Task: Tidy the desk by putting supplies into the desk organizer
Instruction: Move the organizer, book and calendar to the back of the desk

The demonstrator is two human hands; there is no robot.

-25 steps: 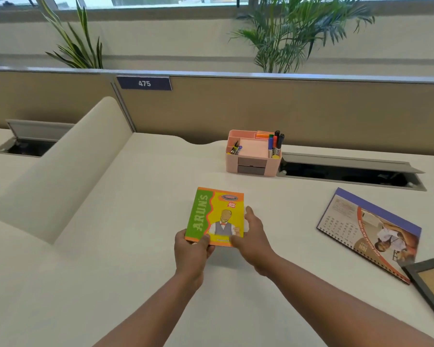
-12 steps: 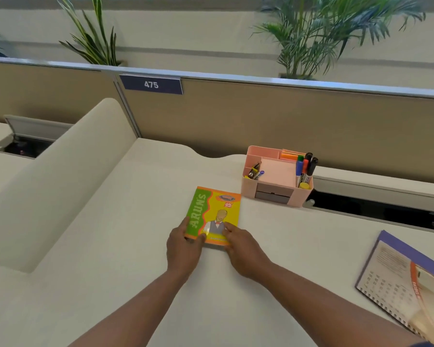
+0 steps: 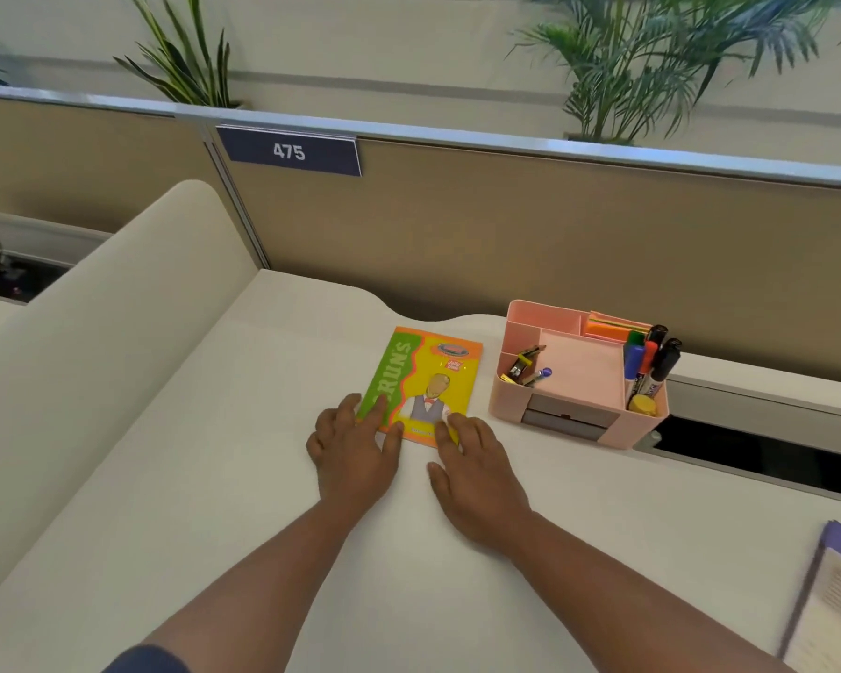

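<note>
Sliding forward since a moment ago, the thin green-and-yellow card booklet (image 3: 421,386) is lying flat on the white worktop (image 3: 176,478), left of the pink plastic organizer (image 3: 576,376). Both hands, left hand (image 3: 355,449) and right hand (image 3: 474,466), are resting spread on its near edge. It is looking light and bendy, best pinched by its edges.

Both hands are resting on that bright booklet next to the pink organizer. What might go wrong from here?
The booklet looks wider than any compartment of the pink organizer, so it may not fit. Sliding it right could bump the organizer toward the open cable slot behind it, or tip the upright markers.
</note>
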